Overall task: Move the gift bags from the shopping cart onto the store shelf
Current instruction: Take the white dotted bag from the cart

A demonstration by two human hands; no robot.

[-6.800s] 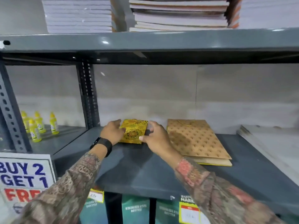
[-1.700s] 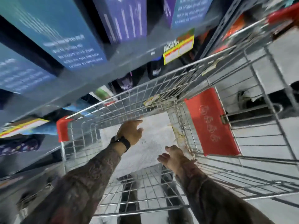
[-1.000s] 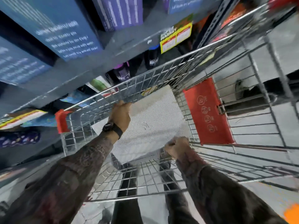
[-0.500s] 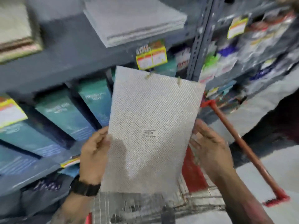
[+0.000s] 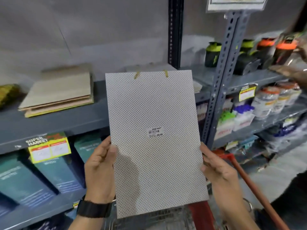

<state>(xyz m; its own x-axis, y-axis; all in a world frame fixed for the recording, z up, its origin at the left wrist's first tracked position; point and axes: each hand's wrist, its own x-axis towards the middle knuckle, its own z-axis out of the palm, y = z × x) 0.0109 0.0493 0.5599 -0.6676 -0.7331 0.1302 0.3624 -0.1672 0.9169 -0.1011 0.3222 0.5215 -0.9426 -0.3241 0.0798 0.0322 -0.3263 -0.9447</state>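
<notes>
A flat white gift bag (image 5: 154, 163) with a fine dot pattern, gold cord handles and a barcode sticker is held upright in front of the grey shelf (image 5: 54, 122). My left hand (image 5: 99, 170) grips its left edge and my right hand (image 5: 219, 171) grips its right edge. On the shelf behind lies a stack of flat tan gift bags (image 5: 58, 93), with a yellow patterned bag (image 5: 7, 93) at the far left. The wire shopping cart (image 5: 154, 219) shows just below the held bag.
Teal boxed bottles (image 5: 54, 173) fill the lower shelf under a yellow price tag (image 5: 49, 149). A perforated upright post (image 5: 221, 77) divides off the right bay of shaker bottles (image 5: 212, 53) and jars (image 5: 265, 102). The cart's red handle (image 5: 254, 190) runs at lower right.
I lifted the white gift bag out of the cart with both hands and raised it to shelf height. My view swung up from the cart to the shelf.
</notes>
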